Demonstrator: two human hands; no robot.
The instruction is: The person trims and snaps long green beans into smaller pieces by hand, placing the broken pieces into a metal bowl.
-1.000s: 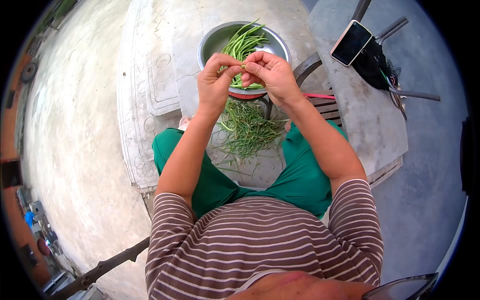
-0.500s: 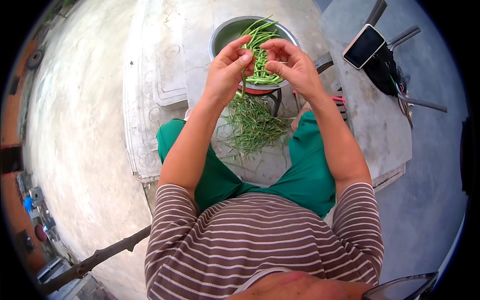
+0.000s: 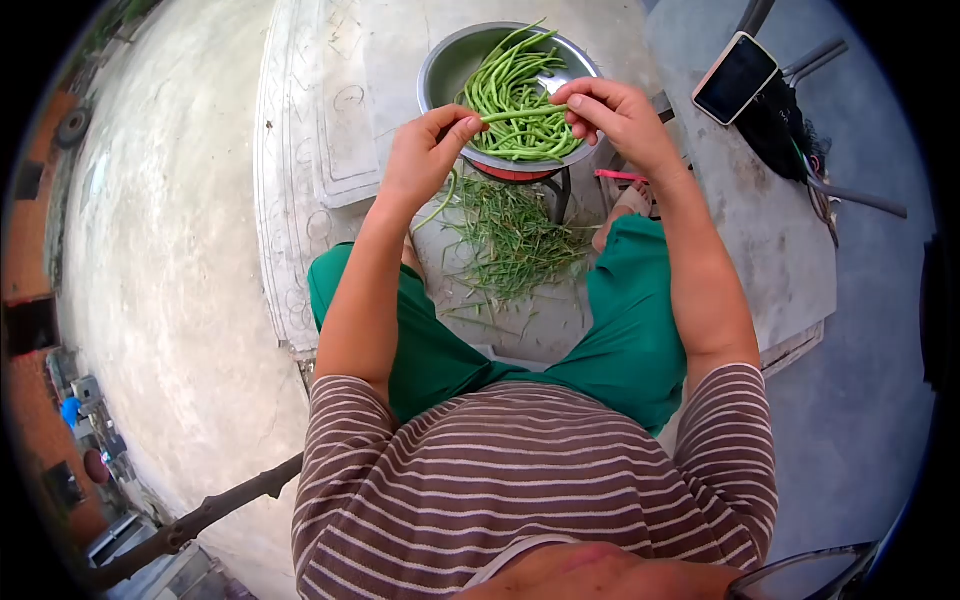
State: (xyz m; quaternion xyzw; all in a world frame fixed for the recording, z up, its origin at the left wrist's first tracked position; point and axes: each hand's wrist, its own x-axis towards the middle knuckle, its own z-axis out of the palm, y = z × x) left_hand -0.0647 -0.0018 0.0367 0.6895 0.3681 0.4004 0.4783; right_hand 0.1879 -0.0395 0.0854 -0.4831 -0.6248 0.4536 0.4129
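Note:
A long green bean [image 3: 525, 114] is stretched between my two hands, above a metal bowl [image 3: 432, 80]. My left hand [image 3: 428, 150] pinches its left end, and part of a bean hangs down below that hand. My right hand [image 3: 612, 112] pinches the other end between thumb and finger. Many green beans [image 3: 520, 85] lie heaped inside the bowl, which rests on a stool with a red top [image 3: 512, 173]. On the ground under it is a pile of thin green trimmings [image 3: 515, 240].
To the right, a phone [image 3: 735, 78] leans on a black bag [image 3: 775, 130] among dark metal legs [image 3: 860, 198]. A rough wooden branch [image 3: 200, 520] reaches in from the lower left. My feet flank the trimmings, with a pink strap [image 3: 620, 175] by the right one.
My hands have moved apart, drawing the bean out level between them. Before, they were close together over the bowl with a bean hanging from the left hand.

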